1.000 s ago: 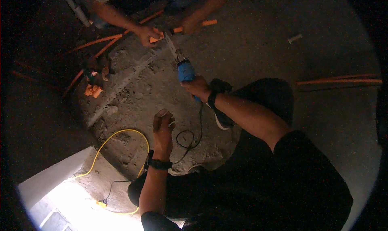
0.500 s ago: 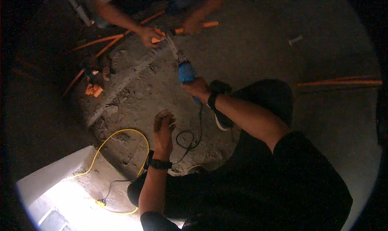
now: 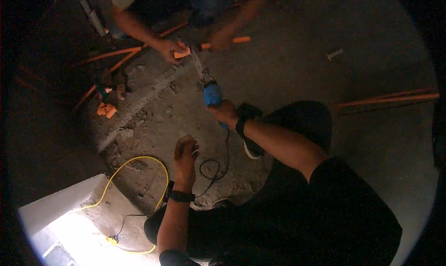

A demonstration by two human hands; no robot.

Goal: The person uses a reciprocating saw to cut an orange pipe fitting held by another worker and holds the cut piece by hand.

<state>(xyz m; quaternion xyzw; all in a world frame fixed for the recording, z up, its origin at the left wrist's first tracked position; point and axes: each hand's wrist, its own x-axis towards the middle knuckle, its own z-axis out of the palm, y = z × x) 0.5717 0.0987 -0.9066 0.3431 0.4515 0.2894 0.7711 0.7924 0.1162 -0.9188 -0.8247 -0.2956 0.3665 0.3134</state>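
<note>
My right hand (image 3: 223, 111) grips the handle of a blue pipe fusion welder (image 3: 212, 94), its flat metal heating plate (image 3: 197, 63) pointing away from me. Beside one face of that plate, another person's hand holds an orange pipe fitting (image 3: 182, 53). On the other side, that person's second hand is on an orange pipe (image 3: 240, 40); in the dim light I cannot tell whether either piece touches the plate. My left hand (image 3: 186, 156) hovers over the dirt floor with fingers loosely bent and apart, holding nothing visible. A dark cord (image 3: 226, 149) runs from the welder.
Orange pipes (image 3: 114, 52) lie at the upper left, with orange fittings (image 3: 107, 109) below them. A yellow cord (image 3: 134, 159) loops near a brightly lit ledge (image 3: 69, 196). More orange pipes (image 3: 390, 99) are at the right. A pale short piece (image 3: 334, 54) lies on the floor.
The whole view has shifted, so most things sit slightly lower. The orange fitting shows more fully beside the plate. My right hand keeps its grip on the welder.
</note>
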